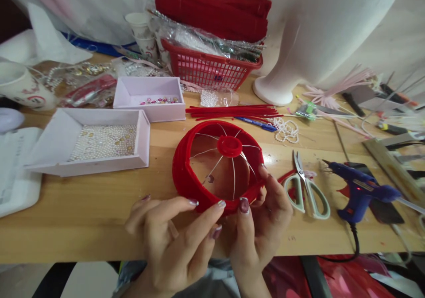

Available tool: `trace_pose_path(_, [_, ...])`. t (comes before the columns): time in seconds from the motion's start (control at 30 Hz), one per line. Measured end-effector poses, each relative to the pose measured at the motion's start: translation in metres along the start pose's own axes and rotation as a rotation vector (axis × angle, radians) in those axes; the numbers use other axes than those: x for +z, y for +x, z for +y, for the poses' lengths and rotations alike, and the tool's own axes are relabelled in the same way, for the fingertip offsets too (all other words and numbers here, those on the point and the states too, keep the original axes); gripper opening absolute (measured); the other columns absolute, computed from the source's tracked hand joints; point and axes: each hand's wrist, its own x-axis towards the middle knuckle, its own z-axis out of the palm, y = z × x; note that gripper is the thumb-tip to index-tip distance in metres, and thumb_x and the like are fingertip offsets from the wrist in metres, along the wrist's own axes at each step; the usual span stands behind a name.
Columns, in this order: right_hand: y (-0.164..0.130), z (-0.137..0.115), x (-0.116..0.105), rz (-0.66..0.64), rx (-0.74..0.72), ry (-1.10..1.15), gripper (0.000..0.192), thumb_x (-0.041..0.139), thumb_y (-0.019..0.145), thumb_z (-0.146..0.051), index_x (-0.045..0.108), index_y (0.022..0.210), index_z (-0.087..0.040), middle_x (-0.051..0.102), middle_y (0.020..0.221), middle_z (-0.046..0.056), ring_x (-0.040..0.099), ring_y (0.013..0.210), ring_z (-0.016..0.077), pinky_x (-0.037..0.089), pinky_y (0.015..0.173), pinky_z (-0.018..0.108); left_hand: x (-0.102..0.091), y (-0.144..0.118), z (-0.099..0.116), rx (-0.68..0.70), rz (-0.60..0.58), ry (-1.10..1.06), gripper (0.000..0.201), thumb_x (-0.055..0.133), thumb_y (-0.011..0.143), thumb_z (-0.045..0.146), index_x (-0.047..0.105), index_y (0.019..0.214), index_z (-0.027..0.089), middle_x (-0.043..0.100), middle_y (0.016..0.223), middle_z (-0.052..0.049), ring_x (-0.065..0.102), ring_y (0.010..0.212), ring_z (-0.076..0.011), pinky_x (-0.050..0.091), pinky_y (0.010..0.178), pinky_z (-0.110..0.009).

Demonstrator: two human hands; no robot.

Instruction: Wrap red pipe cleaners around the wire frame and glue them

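A round red fuzzy frame with thin wire spokes running to a small red hub is held just over the near part of the table. My right hand pinches its near right rim between thumb and fingers. My left hand has its fingers stretched out and apart, with a fingertip touching the near rim; it grips nothing that I can see. Beyond the frame lies a bundle of red pipe cleaners. Scissors with pale green handles rest to the right, blades slightly apart.
A blue glue gun with a lit red light stands at the right, its cord hanging over the edge. White boxes of pearls and gems are at left. A red basket, white mannequin, blue pen and bead string lie beyond.
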Motion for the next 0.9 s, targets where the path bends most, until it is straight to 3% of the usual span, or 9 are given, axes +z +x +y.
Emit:
trace_pose_path(0.07, [-0.001,0.001,-0.001,-0.004,-0.006,0.003,0.056,0.056,0.095,-0.019,0.044,0.148,-0.031,0.046,0.155,0.008,0.042,0.145,0.0312,0.027,0.120,0.068,0.002,0.000,0.000,0.022,-0.041,0.005,0.036,0.064,0.091,0.032,0.067,0.127,0.037,0.057,0.100,-0.007,0.055,0.083,-0.0238,0.045,0.075,-0.045])
trace_pose_path(0.17, [-0.001,0.001,-0.002,-0.010,-0.009,0.017,0.055,0.057,0.095,-0.019,0.045,0.147,-0.031,0.045,0.155,0.007,0.040,0.146,0.0317,0.023,0.120,0.070,0.004,0.005,0.004,-0.042,-0.023,0.027,0.038,0.069,0.089,0.027,0.067,0.123,0.043,0.059,0.094,-0.004,0.054,0.083,-0.0228,0.043,0.076,-0.045])
trace_pose_path(0.37, [0.001,-0.002,-0.001,-0.010,-0.007,0.026,0.052,0.057,0.095,-0.021,0.048,0.146,-0.031,0.047,0.153,0.008,0.044,0.142,0.0302,0.029,0.119,0.064,0.006,0.015,0.013,-0.103,0.093,-0.010,0.022,0.067,0.092,0.016,0.072,0.103,0.035,0.059,0.079,0.000,0.054,0.077,-0.0183,0.040,0.079,-0.042])
trace_pose_path(0.73, [0.000,-0.003,0.000,-0.004,-0.013,-0.023,0.049,0.057,0.095,-0.023,0.048,0.143,-0.029,0.048,0.152,0.008,0.047,0.139,0.0308,0.024,0.119,0.070,0.005,0.014,0.013,-0.111,0.140,-0.011,0.031,0.069,0.087,0.007,0.075,0.101,0.034,0.061,0.072,0.002,0.051,0.079,-0.0184,0.042,0.080,-0.037])
trace_pose_path(0.8, [0.000,-0.003,0.000,0.010,-0.009,0.010,0.048,0.057,0.095,-0.022,0.050,0.142,-0.029,0.048,0.152,0.007,0.047,0.139,0.0296,0.025,0.120,0.067,0.005,0.012,0.013,-0.132,0.175,-0.012,0.030,0.068,0.086,0.008,0.073,0.102,0.033,0.060,0.078,0.001,0.054,0.080,-0.0173,0.045,0.085,-0.039])
trace_pose_path(0.9, [0.001,-0.002,0.000,0.015,-0.020,0.022,0.048,0.058,0.095,-0.020,0.051,0.142,-0.027,0.049,0.151,0.007,0.046,0.141,0.0286,0.024,0.122,0.065,0.007,0.010,0.012,-0.271,0.232,-0.067,0.035,0.065,0.089,0.014,0.067,0.122,0.027,0.062,0.102,-0.004,0.061,0.095,-0.0197,0.051,0.091,-0.040])
